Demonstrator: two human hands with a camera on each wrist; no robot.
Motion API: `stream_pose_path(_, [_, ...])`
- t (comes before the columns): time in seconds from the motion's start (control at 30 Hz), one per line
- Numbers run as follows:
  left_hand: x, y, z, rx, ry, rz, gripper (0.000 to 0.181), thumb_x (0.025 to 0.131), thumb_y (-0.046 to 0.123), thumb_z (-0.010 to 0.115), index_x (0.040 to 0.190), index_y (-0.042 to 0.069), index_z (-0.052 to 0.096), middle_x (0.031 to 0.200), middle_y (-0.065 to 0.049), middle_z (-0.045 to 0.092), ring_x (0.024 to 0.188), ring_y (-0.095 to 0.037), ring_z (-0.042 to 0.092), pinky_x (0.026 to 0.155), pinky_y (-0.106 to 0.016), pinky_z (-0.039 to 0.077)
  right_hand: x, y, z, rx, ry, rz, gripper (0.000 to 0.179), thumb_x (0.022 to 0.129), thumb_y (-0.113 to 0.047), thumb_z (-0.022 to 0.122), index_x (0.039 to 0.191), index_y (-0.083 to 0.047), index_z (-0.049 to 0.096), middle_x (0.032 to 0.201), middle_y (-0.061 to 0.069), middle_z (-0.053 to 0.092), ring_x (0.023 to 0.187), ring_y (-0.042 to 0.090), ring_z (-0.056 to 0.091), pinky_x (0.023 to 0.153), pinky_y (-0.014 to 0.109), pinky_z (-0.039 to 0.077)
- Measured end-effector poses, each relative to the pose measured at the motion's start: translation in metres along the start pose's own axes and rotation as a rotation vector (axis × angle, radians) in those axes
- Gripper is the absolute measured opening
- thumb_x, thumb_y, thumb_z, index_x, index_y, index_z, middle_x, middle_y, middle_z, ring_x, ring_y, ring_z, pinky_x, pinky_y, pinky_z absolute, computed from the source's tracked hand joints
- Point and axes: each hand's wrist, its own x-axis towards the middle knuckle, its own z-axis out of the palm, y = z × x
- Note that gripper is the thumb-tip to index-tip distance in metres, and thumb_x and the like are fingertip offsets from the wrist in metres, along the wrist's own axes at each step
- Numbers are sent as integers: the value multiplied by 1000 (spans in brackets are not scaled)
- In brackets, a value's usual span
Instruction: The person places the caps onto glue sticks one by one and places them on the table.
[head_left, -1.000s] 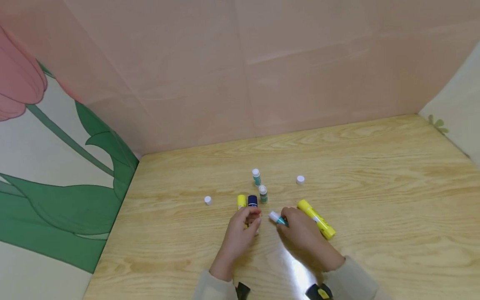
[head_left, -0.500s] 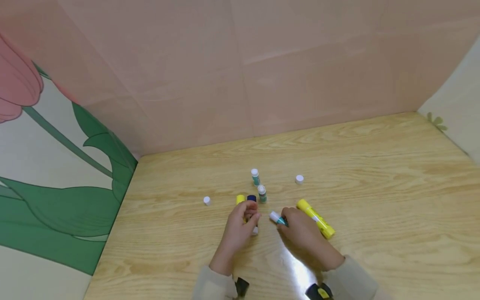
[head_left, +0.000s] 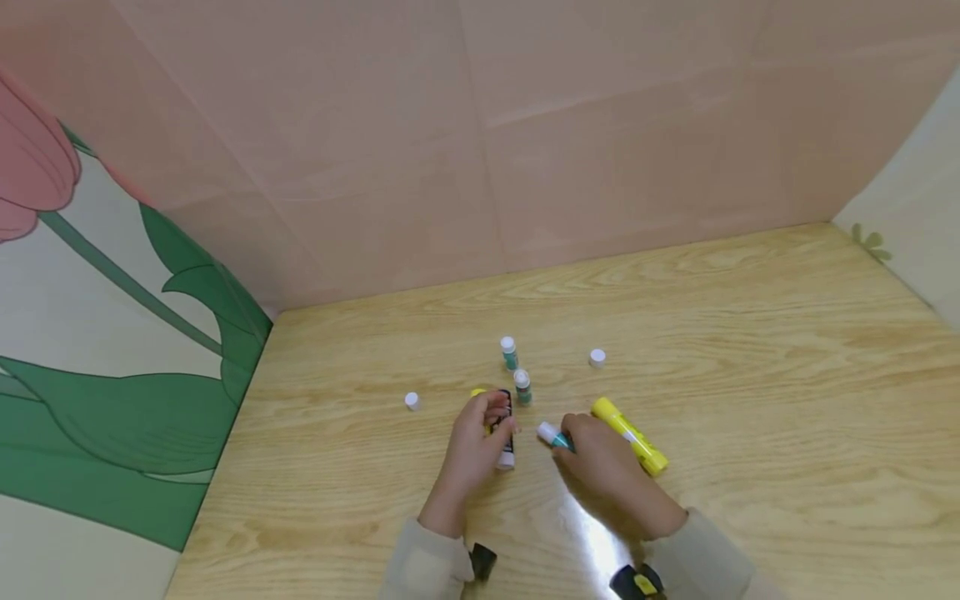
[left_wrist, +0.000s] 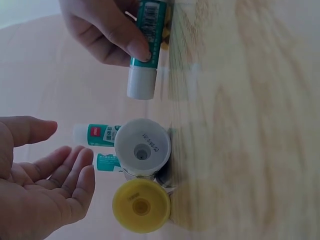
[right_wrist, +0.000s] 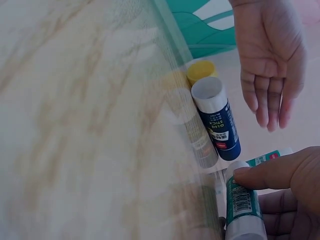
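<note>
My right hand (head_left: 603, 458) pinches a small teal glue stick (right_wrist: 242, 202) with a white cap (left_wrist: 141, 82), holding it low at the table. My left hand (head_left: 474, 442) hovers with fingers loosely bent and nothing in them, palm showing in the right wrist view. Under and beside it lie two larger glue sticks side by side: a navy one (right_wrist: 220, 130) with a white end, and a yellow one (left_wrist: 141, 206), partly hidden by the hand in the head view. Two small teal glue sticks (head_left: 510, 354) stand just beyond.
Immediately right of my right hand lies another yellow glue stick (head_left: 630, 437). One loose white cap (head_left: 412, 402) is on the left, another white cap (head_left: 597, 357) at the back right. A pink backdrop (head_left: 495, 150) rises behind the wooden table (head_left: 750, 350).
My left hand has drawn slightly left and away, so more of the navy glue stick shows beside it. My right hand keeps its pinch on the teal glue stick, nearly still.
</note>
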Motion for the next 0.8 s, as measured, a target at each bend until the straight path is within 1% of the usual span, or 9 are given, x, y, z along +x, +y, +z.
stream_pose_path(0.1, [2, 0, -1, 14, 8, -2, 32, 84, 9, 55, 114, -1, 47, 108, -9, 51, 98, -18, 50, 86, -32, 39, 0, -1, -1, 2, -9, 9, 13, 75, -16, 64, 79, -8, 54, 67, -2, 47, 60, 12, 44, 50, 26, 38])
stream_pose_path(0.37, [6, 0, 0, -16, 10, 16, 33, 85, 9, 53, 115, -4, 45, 109, -14, 50, 99, -21, 49, 87, -35, 38, 0, 1, -1, 3, -1, -1, 13, 75, -16, 64, 78, -8, 53, 67, -1, 46, 59, 13, 43, 49, 26, 37])
stream_pose_path(0.5, [8, 0, 0, -17, 12, -2, 35, 85, 8, 53, 116, -4, 43, 110, -13, 50, 100, -21, 48, 87, -33, 37, 0, 3, 0, -2, 19, -16, 14, 74, -17, 64, 76, -9, 53, 67, -1, 45, 58, 13, 42, 48, 26, 36])
stream_pose_path(0.63, [11, 0, 1, -8, 14, -34, 37, 84, 8, 54, 118, -3, 43, 111, -13, 49, 101, -19, 48, 88, -33, 37, 0, 4, 1, 0, 30, -23, 14, 73, -17, 64, 75, -8, 53, 66, -1, 45, 58, 13, 41, 48, 26, 36])
stream_pose_path(0.8, [16, 1, 0, 7, 15, -41, 38, 84, 10, 55, 118, -3, 43, 114, -14, 48, 102, -20, 47, 89, -33, 36, 1, 4, 1, 2, 24, -19, 14, 74, -17, 64, 76, -8, 53, 67, -2, 45, 59, 13, 41, 49, 26, 36])
